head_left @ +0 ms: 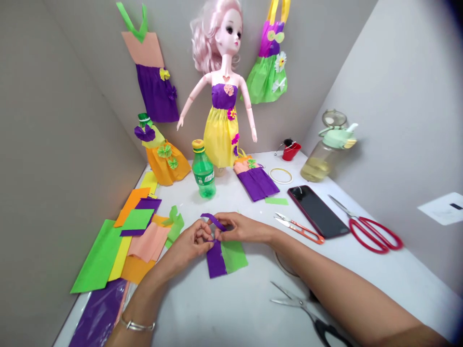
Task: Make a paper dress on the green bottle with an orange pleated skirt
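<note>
Both hands meet over a small two-colour piece of fabric, one half purple and the other green. My left hand pinches the top edge of the purple half with curled fingers. Beside it, my right hand is closed with a narrow purple strip between thumb and fingers; the strip arches above the fingertips. The lower part of the piece hangs down toward the table. Where exactly the strip meets the piece is hidden by my fingers.
Coloured sheets are piled at left. A doll, green bottle and purple-skirted doll dress stand or lie behind. At right are orange snips, a phone, red scissors, a water bottle and black-handled scissors.
</note>
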